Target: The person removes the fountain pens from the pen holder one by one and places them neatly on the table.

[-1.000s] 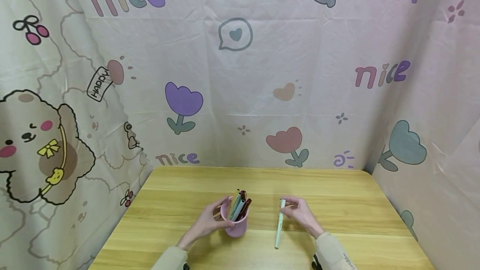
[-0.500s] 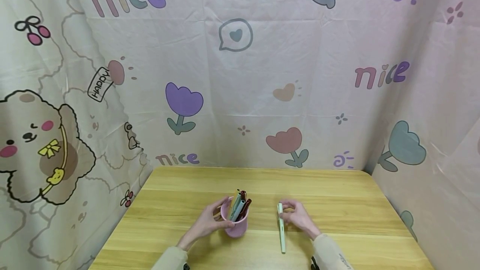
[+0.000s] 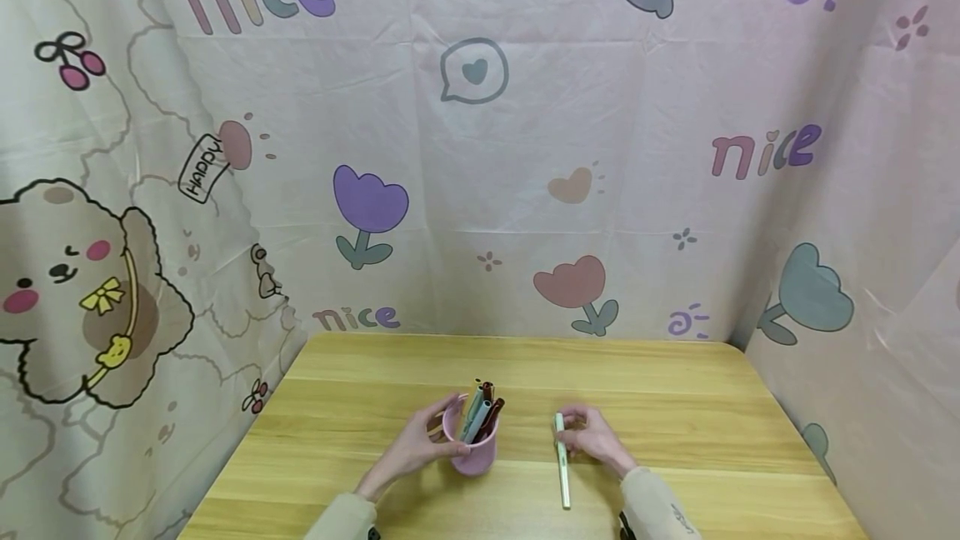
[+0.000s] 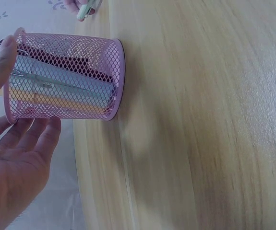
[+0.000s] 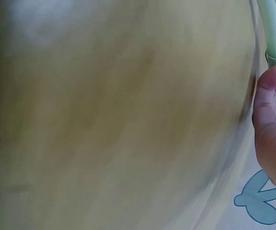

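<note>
A pink mesh pen holder stands upright on the table, with several pens leaning inside it. My left hand grips it near the rim, thumb on the near side and fingers behind, as the left wrist view also shows. To the right, my right hand pinches a pale green pen by its upper end. The pen's other end points toward me, low over the tabletop. In the right wrist view the thumb presses on the pen just below a seam in its barrel.
The light wooden table runs back to a printed cloth hung behind it. More cloth hangs along the left side, and on the right the cloth also borders the table.
My right hand has drawn slightly toward me with the pale green pen, whose lower end has swung to the right. My left hand and the pen holder have stayed in place.
</note>
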Action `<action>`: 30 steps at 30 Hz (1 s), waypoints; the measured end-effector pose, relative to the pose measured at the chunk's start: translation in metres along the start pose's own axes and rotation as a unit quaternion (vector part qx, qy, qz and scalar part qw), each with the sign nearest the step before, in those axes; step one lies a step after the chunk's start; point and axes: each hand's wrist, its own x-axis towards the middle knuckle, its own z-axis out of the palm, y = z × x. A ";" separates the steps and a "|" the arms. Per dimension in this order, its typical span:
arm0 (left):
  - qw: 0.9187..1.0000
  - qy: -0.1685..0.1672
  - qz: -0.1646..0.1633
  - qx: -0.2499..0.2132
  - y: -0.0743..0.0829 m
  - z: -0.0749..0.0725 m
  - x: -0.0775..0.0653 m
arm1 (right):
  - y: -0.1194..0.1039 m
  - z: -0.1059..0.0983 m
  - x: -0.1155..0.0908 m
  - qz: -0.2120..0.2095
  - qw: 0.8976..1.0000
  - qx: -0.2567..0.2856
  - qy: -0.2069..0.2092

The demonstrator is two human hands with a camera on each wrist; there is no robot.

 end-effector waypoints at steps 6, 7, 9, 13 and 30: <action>1.000 0.001 0.008 0.002 0.001 0.000 0.000 | 0.001 0.000 0.000 -0.003 1.000 -0.007 0.003; 1.000 0.001 0.009 0.001 0.001 0.000 0.000 | 0.001 0.001 0.000 -0.003 1.000 -0.009 0.004; 1.000 0.001 0.012 0.000 0.001 0.000 0.000 | 0.003 0.001 0.001 -0.001 1.000 -0.014 0.009; 1.000 0.000 0.009 -0.005 -0.001 0.000 0.000 | 0.005 0.002 0.002 0.005 1.000 -0.022 0.013; 1.000 0.001 0.017 -0.002 -0.002 0.000 0.000 | 0.003 0.000 -0.003 0.030 0.998 -0.053 0.006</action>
